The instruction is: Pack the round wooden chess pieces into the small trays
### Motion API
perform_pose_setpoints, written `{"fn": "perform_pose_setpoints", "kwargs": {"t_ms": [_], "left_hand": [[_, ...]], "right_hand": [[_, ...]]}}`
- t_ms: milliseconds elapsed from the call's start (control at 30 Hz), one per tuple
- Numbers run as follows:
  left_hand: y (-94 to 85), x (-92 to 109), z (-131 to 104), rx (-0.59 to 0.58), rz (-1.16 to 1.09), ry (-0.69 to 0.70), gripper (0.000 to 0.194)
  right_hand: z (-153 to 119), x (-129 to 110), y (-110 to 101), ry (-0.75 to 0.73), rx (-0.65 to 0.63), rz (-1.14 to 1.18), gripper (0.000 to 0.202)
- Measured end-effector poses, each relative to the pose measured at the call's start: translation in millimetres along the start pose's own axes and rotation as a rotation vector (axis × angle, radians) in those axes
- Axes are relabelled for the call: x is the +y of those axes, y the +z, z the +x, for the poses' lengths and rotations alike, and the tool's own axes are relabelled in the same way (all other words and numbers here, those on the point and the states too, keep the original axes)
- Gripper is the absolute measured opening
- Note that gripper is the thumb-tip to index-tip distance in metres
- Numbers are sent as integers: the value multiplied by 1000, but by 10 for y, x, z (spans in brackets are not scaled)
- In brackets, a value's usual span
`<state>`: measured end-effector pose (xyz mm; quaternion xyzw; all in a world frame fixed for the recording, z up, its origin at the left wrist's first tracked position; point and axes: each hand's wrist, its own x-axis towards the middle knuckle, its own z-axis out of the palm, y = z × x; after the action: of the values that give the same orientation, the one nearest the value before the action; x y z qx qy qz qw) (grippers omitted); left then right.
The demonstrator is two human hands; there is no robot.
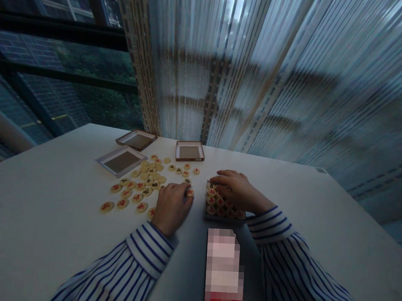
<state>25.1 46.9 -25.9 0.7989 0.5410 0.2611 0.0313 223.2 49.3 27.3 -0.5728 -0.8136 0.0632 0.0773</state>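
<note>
Near the middle of the table, my left hand (173, 207) is closed, pinching a round Chinese chess piece (190, 192) with a red character between thumb and forefinger. My right hand (237, 188) reaches over a shallow box (222, 220) packed with rows of similar pieces. Its fingers are stretched leftward and slightly apart above the box's far side; whatever lies beneath the palm is hidden. Loose chess pieces (137, 198) are spread left of my left hand, some showing red or black characters, others plain side up. Another piece (187, 181) lies just beyond my left fingertips.
Toward the far edge are a brown-rimmed box part (137, 140), a light-rimmed tray (121, 161) and another shallow box part (190, 151). Behind the white table (318, 228) hang string curtains (225, 80), with a window to the left. A pixelated patch covers the area at bottom centre.
</note>
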Motion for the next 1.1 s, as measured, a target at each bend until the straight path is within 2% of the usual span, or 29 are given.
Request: {"fn": "perform_pose_setpoints", "kwargs": {"t_ms": [200,367,467,633,900,1100], "left_hand": [[-16,8,15,-3,11,8,25],[-16,0,18,148,-162,124,24],[-11,1,5,211,-245,191,23],[-33,33,-18,268,-302,248,23],[-75,90,-35,361,-331,297,23],[-99,117,-36,304,-490,204,23]], "right_hand": [[-3,15,2,5,23,3,33],[25,43,30,-33,139,52,28],[34,5,20,-89,190,211,24],[-1,-156,-37,-137,147,523,20],[-13,-254,-59,-140,108,663,20],[-9,-249,-55,-83,109,802,18]]}}
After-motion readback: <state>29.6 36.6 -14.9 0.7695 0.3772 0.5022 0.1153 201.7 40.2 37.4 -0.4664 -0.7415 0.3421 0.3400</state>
